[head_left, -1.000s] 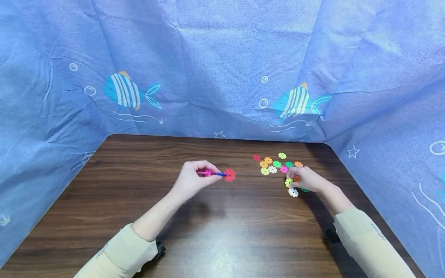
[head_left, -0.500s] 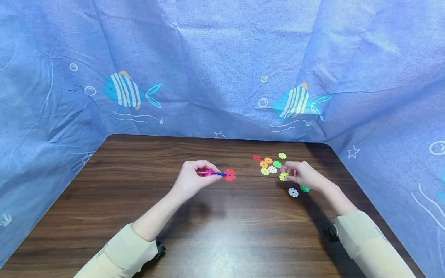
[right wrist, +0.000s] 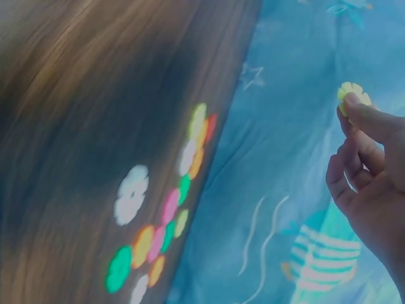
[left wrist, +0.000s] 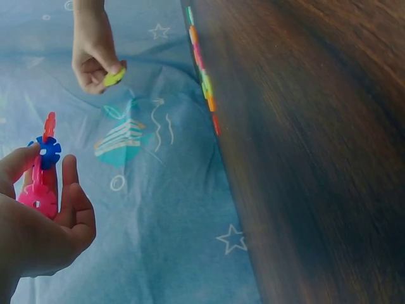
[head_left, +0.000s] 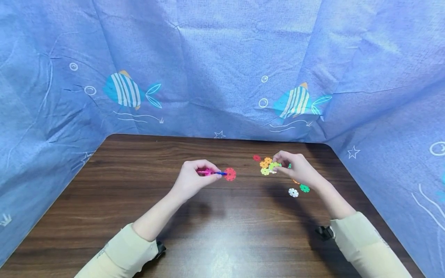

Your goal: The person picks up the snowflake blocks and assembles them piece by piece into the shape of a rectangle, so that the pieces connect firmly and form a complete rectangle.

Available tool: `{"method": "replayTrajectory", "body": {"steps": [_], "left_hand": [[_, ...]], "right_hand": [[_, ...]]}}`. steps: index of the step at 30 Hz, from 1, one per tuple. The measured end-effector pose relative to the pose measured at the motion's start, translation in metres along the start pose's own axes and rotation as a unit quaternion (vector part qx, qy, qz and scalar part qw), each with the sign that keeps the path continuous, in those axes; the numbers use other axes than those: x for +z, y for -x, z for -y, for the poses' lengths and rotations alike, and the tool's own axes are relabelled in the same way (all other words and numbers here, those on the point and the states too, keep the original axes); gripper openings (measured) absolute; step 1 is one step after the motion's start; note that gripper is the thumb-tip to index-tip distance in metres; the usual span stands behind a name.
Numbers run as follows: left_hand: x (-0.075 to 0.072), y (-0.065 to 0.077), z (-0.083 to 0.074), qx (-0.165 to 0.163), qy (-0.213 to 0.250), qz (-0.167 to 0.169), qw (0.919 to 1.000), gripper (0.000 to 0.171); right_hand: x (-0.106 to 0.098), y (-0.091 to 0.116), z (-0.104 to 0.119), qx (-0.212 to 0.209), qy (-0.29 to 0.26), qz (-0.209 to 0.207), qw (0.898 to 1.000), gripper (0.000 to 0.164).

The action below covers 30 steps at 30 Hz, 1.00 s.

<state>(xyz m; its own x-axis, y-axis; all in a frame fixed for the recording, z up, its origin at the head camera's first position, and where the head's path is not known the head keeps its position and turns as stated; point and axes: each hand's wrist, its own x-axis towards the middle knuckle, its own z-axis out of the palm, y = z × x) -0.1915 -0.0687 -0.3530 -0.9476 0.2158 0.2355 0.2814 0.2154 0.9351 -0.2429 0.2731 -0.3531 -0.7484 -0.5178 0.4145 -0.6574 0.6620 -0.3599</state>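
Note:
My left hand (head_left: 191, 181) pinches a short chain of notched plastic discs raised off the table. In the left wrist view the chain's pink disc (left wrist: 29, 196) and blue disc (left wrist: 52, 149) show near the fingers, and a red disc (head_left: 230, 174) juts out from its far end. My right hand (head_left: 299, 168) holds a yellow-green notched disc (right wrist: 355, 88) between thumb and finger. This disc is in the air, apart from the chain. Seen from the head, my right hand partly hides the loose discs below it.
Several loose discs lie at the table's back right, among them a red one (head_left: 256, 158), an orange one (head_left: 263, 164), a white one (head_left: 291, 192) and a green one (head_left: 304, 188). A blue fish-print curtain (head_left: 222, 58) hangs behind the brown wooden table (head_left: 139, 216).
My right hand has lifted the yellow-green disc from the scattered discs and moved left and away with it. My left hand and the chain stay nearly still.

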Motion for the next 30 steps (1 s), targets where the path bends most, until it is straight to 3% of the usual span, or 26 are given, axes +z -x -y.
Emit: {"method": "replayTrajectory", "body": {"steps": [14,21,30], "left_hand": [[0.002,0.0,0.001,0.021,0.01,-0.017,0.9996,0.011],[0.003,-0.003,0.001,0.031,0.007,-0.025,0.9992,0.009],[0.005,-0.003,-0.002,0.039,0.011,-0.037,0.9985,0.009]], "right_hand": [[0.008,-0.017,0.047,-0.027,-0.059,-0.091,0.994,0.023],[0.019,-0.021,0.068,-0.047,-0.063,-0.137,0.987,0.028],[0.035,-0.024,0.082,-0.094,-0.076,-0.151,0.981,0.03]]}}
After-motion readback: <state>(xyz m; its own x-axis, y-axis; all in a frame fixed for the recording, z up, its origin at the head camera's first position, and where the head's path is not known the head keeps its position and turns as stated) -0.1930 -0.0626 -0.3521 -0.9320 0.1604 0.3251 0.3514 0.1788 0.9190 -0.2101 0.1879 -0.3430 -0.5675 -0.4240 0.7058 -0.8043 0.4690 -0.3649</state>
